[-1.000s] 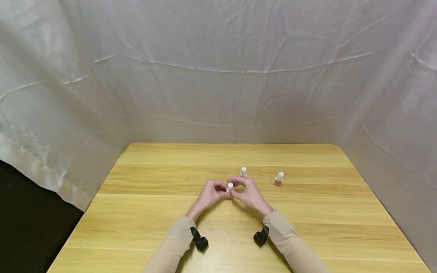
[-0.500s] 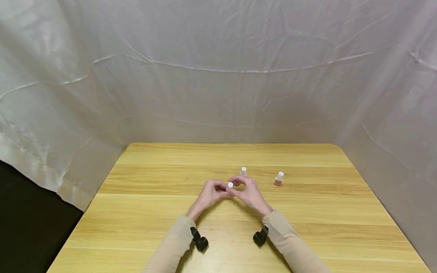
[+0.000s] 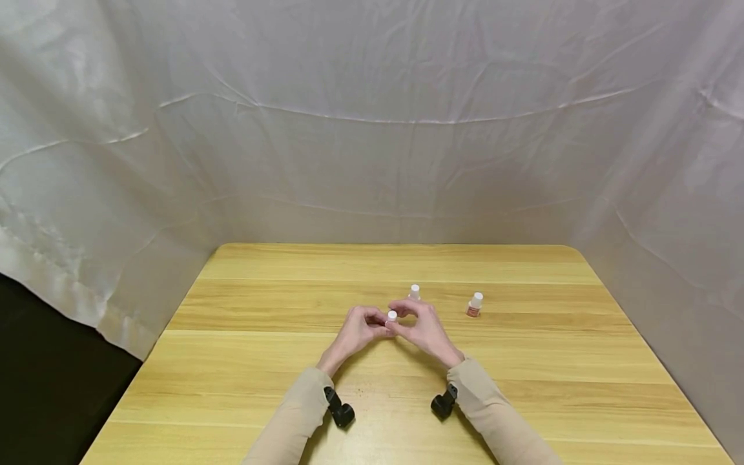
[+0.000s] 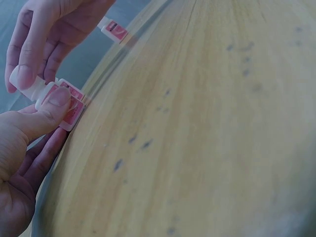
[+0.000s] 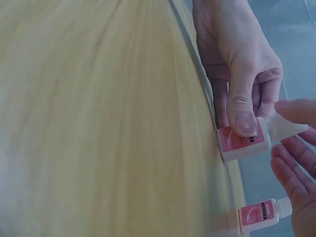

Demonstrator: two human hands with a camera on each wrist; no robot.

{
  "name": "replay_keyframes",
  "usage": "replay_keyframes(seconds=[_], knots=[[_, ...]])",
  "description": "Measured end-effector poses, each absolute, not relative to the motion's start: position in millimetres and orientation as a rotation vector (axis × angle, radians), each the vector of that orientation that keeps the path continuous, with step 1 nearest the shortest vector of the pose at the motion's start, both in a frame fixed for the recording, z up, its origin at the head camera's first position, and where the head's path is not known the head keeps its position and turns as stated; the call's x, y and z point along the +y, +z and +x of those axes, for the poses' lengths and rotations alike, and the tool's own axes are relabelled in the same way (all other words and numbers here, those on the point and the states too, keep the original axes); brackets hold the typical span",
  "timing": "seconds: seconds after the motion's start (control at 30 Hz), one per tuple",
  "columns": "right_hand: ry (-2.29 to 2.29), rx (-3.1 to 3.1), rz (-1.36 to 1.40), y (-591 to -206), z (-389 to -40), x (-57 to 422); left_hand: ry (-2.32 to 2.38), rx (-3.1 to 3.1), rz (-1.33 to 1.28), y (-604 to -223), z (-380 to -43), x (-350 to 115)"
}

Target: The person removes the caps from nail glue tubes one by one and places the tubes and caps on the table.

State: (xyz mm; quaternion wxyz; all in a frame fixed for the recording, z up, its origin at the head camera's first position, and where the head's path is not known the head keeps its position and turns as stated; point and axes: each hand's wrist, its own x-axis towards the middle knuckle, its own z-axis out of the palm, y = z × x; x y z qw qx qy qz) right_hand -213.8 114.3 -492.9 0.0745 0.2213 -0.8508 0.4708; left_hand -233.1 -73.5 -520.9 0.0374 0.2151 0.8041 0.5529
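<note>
A small white bottle with a pinkish-red label (image 4: 73,117) stands upright between the hands near the middle of the table. My left hand (image 3: 358,329) grips its body, the thumb (image 4: 55,104) lying flat over the label. From the other side my right hand (image 3: 424,329) pinches its white cap (image 3: 392,315) between thumb and fingers; the right thumb (image 5: 295,110) lies on the cap in the right wrist view. Just behind the right hand stands a second white-capped bottle (image 3: 414,292), its lower part hidden. A third one (image 3: 475,305) stands apart to the right, its red label showing.
The wooden table (image 3: 261,387) has a few small dark marks on its surface in front of the hands. Grey-white cloth (image 3: 372,161) hangs behind it and at both sides. Black wrist cameras (image 3: 343,414) sit at both sleeves.
My right fingers and thumb have shifted slightly around the cap. The left hand keeps its grip on the bottle, and the other two bottles stay in place.
</note>
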Motion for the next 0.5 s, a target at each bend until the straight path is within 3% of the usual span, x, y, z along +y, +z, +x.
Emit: replay_keyframes(seconds=[0.5], knots=[[1.427, -2.551, 0.646, -492.2, -213.3, 114.0, 1.694, 2.470, 0.660, -522.1, -233.6, -73.5]])
